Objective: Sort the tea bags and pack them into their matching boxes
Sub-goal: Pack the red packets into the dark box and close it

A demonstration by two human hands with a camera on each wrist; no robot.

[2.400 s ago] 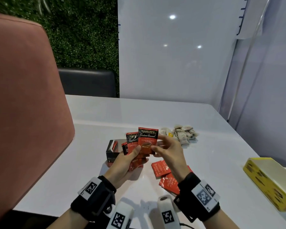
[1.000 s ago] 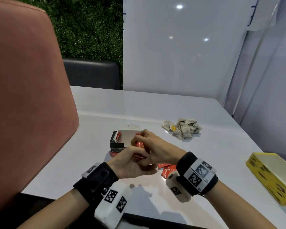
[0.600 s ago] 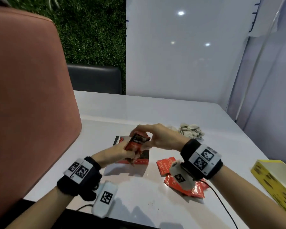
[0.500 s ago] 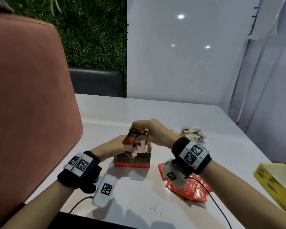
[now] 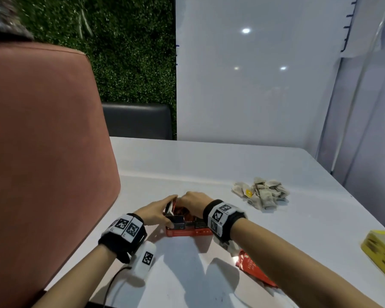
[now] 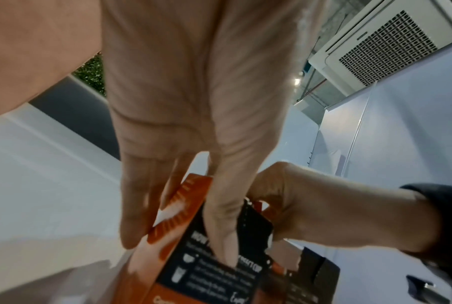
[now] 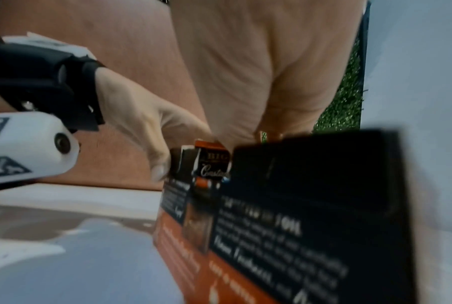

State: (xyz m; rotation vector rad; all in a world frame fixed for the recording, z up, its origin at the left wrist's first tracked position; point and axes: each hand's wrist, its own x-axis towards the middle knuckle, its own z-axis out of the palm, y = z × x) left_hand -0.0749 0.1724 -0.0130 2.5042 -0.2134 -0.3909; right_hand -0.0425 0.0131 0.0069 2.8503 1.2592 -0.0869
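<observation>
An orange-and-black tea box (image 5: pixel 188 227) stood open on the white table (image 5: pixel 298 230), black panels printed with white text. Your left hand (image 5: pixel 152 213) held its left end, fingers down one side and thumb on the near corner. Your right hand (image 5: pixel 192 204) curled its fingers round red-orange tea bag packets (image 5: pixel 180 212) inside the opening. More red packets (image 5: pixel 252 268) lay nearer you; pale paper tea bags (image 5: pixel 261 193) and a yellow box (image 5: pixel 381 252) sat to the right.

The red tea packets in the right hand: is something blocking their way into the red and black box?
Nothing visible blocks them. The left hand holds the flap of the red and black box aside, and the right hand already has the red tea packets partly inside its open top.
</observation>
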